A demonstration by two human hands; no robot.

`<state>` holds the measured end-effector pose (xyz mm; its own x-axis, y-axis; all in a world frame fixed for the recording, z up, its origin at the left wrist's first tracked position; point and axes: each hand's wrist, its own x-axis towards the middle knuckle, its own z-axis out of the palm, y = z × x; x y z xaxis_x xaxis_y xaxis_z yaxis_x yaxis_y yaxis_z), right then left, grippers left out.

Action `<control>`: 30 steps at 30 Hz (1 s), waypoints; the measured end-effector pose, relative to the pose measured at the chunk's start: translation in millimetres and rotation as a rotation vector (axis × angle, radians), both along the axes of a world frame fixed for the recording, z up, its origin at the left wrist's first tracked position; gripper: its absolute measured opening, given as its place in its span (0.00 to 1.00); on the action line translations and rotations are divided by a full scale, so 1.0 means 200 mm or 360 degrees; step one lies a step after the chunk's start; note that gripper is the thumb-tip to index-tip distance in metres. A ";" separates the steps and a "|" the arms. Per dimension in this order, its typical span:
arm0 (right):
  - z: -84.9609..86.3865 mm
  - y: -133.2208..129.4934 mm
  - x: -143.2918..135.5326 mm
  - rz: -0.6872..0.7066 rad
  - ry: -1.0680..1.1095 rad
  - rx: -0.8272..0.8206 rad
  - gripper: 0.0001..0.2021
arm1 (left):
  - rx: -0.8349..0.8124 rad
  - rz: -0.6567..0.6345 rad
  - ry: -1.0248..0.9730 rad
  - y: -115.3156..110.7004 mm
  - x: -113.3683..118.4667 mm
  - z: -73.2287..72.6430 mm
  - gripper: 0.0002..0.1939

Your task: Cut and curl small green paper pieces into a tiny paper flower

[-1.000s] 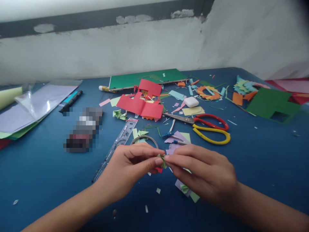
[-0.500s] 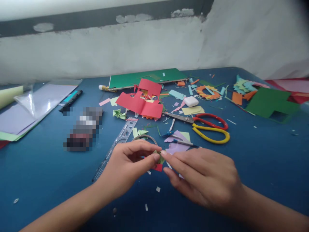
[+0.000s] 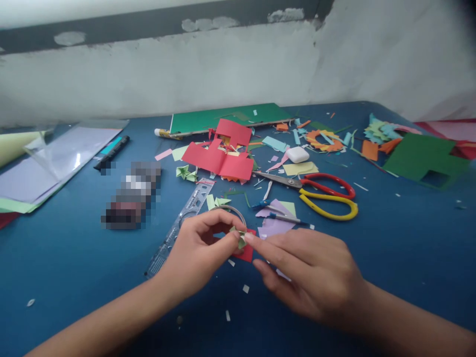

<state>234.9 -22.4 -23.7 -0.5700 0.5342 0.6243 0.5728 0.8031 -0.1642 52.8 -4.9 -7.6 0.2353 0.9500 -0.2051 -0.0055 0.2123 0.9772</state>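
Note:
My left hand pinches a small folded light-green paper piece between thumb and fingers. My right hand stretches its index finger to touch the paper's right side, while its thumb stays apart below. Under the green piece shows a small red paper piece, partly hidden by my left fingers. Just behind the left hand lies a thin ring, its lower part covered. A clear plastic ruler runs diagonally to the left. Compasses rest on purple paper beyond my right hand.
Scissors with red and yellow handles lie open behind my right hand. Cut red paper, a white case and many scraps spread across the middle. A blurred-out object and a marker are at left; dark-green paper at right.
The green piece has turned in my left fingers and its folds show more openly. More of the red paper beneath is visible. The whole view has shifted slightly.

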 end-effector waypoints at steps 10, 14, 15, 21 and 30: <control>0.02 0.02 0.01 -0.0112 0.0019 0.0074 0.10 | -0.0062 -0.0044 0.0010 0.00 0.00 0.01 0.04; 0.03 0.02 0.02 -0.0126 -0.0007 0.0125 0.09 | -0.0032 -0.0024 0.0043 0.00 0.01 0.02 0.05; 0.03 0.02 0.02 -0.0125 -0.0019 0.0131 0.09 | -0.0029 -0.0022 0.0044 0.00 0.01 0.02 0.05; 0.03 0.01 0.00 -0.0159 -0.0139 0.0171 0.08 | 0.0057 0.0019 0.0071 -0.02 0.01 0.01 0.03; 0.03 -0.02 -0.01 -0.0183 -0.0064 0.0054 0.10 | 0.0121 0.0053 0.0051 -0.01 0.01 0.01 0.06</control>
